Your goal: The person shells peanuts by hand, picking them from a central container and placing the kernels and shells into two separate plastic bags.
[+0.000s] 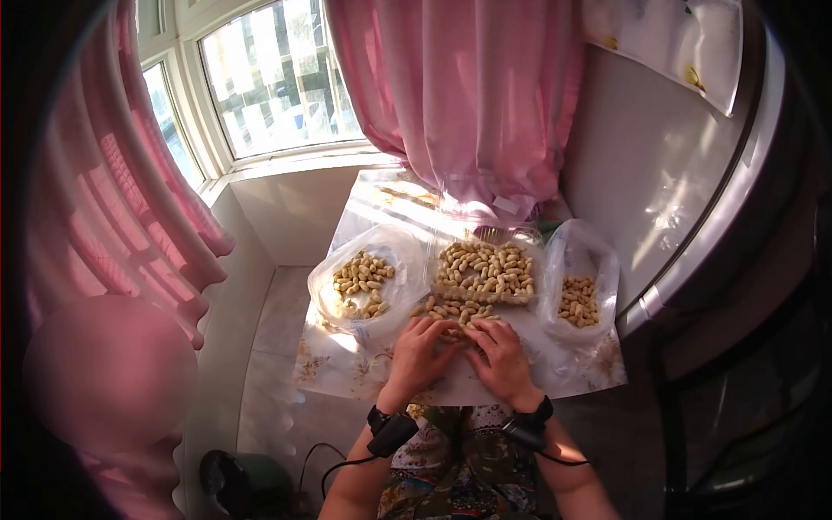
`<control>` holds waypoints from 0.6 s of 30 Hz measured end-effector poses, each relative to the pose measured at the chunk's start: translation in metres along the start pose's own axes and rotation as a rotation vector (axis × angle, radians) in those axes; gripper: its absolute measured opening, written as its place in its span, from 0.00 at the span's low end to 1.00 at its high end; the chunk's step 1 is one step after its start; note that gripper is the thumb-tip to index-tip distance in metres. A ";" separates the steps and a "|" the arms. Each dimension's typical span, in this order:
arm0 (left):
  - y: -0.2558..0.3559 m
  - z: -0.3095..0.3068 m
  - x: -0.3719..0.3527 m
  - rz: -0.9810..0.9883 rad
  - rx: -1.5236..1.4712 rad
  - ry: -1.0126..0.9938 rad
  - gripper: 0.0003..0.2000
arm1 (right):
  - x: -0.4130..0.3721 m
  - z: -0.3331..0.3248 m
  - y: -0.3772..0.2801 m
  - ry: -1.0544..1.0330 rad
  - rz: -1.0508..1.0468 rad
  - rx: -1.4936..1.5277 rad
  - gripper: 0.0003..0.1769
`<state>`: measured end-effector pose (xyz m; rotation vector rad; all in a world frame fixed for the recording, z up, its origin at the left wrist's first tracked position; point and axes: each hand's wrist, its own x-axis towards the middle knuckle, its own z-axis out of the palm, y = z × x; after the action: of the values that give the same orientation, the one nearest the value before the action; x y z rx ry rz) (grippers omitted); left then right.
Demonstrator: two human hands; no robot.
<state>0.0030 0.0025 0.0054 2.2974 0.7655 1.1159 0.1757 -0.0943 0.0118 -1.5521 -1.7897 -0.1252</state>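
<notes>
Unshelled peanuts (452, 309) lie in a loose pile on the table, just beyond my fingertips. My left hand (420, 357) and my right hand (503, 360) come together at the near edge of this pile. Their fingers are bent and closed on peanuts, partly hidden by the fingers themselves. Behind the pile stands a clear plastic tray (481, 300) full of peanuts. To the left, a white plastic bag (407, 260) lies open with peanuts inside. Another white plastic bag (598, 251), also holding peanuts, stands on the right.
The small table (325, 373) has a pale flowered cover. A pink curtain (459, 87) hangs behind it, beside a window (277, 82). On the right is a large pale panel (659, 165). A dark bin (247, 481) stands on the floor at lower left. Cabled devices are strapped to both wrists.
</notes>
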 end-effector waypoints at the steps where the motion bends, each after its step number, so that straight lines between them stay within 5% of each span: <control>1: 0.001 0.000 0.000 -0.001 0.012 -0.006 0.16 | -0.002 0.001 0.003 -0.003 0.005 0.029 0.19; 8: 0.000 0.001 -0.003 0.005 0.040 0.006 0.15 | -0.011 0.003 0.005 0.025 0.170 0.197 0.16; 18: 0.001 -0.001 -0.001 0.055 0.012 -0.027 0.10 | -0.007 0.003 0.005 0.057 0.146 0.108 0.12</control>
<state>0.0024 0.0013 0.0064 2.3524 0.7040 1.1044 0.1790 -0.0974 0.0037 -1.5798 -1.6067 -0.0024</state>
